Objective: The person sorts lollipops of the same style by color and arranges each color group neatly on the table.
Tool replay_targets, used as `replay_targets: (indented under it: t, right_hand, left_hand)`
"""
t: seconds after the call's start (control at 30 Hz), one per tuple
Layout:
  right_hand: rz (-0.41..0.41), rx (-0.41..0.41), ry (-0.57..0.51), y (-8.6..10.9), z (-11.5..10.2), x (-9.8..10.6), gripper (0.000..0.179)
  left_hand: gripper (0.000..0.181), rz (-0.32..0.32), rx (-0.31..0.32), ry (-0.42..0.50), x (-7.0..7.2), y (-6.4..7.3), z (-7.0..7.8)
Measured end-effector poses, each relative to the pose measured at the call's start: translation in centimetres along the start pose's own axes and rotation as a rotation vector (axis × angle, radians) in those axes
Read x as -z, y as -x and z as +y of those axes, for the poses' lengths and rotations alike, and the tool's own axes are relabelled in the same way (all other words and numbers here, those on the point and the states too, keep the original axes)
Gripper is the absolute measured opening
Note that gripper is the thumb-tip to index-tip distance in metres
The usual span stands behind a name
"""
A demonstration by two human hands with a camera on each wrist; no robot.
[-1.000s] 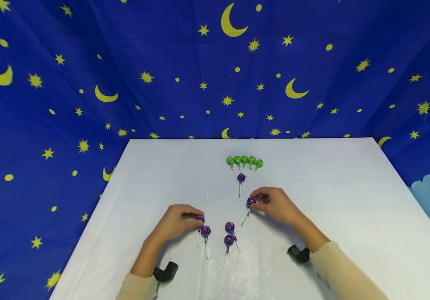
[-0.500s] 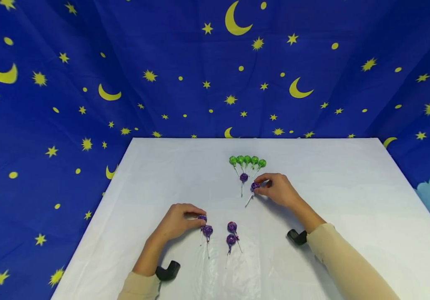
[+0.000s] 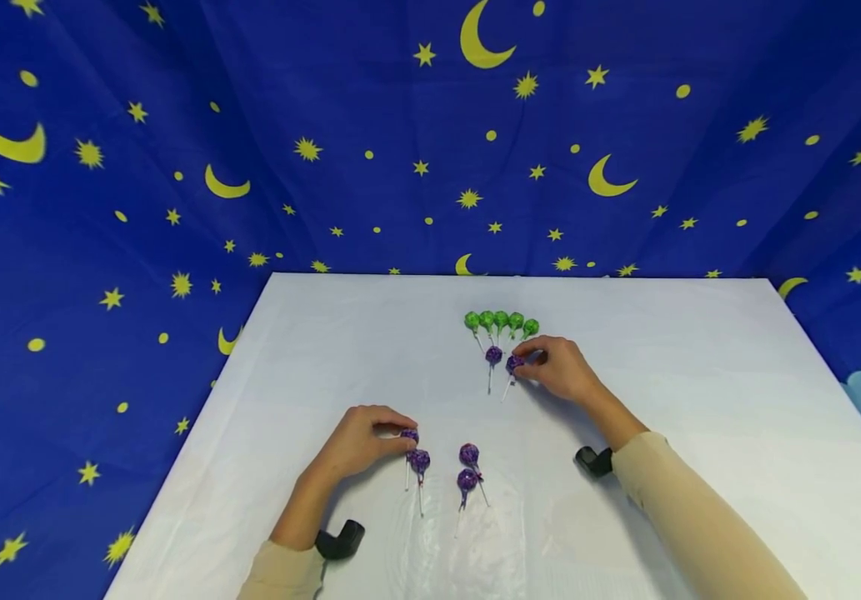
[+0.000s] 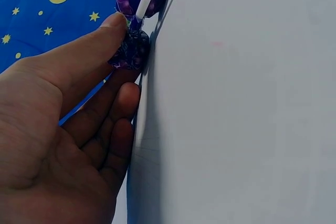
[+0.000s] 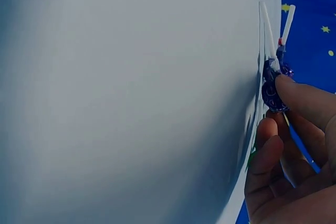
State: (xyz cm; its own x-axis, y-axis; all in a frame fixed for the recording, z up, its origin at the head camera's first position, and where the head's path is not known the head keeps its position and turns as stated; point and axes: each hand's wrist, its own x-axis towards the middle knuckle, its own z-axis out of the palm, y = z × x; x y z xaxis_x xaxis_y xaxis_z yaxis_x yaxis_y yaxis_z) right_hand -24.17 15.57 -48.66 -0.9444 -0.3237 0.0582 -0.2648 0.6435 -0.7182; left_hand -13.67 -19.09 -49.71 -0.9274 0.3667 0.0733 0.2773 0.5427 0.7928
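Observation:
My right hand pinches the purple-wrapped head of a lollipop between thumb and fingers, its white stick pointing toward me. Just left of it lies another purple lollipop, below a fanned row of several green lollipops. Nearer to me, my left hand pinches a second purple lollipop by its head. Right against that one lies a purple lollipop, which overlaps it in the left wrist view. To the right, two more purple lollipops lie close together with their sticks crossing.
A white-covered table carries everything. Blue cloth with yellow moons and stars hangs behind it and at both sides. Black curved pieces sit at both wrists, beside beige sleeves.
My right hand has carried its lollipop away from me, up beside the purple one under the green row. My left hand keeps its pinch in the same place. The head view has shifted slightly.

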Motion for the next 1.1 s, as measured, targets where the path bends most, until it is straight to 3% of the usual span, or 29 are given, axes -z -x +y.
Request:
replay_targets:
  t: [0.83,1.1]
  right_hand:
    - [0.009,0.023,-0.012,-1.1,0.7,-0.4,0.031]
    - [0.008,0.003,-0.041,-1.2,0.7,-0.3,0.04]
  left_hand:
    - [0.028,-0.016,-0.018,-0.019,-0.1,-0.1,0.1]
    - [0.027,-0.011,-0.02,-0.028,-0.1,-0.1,0.0]
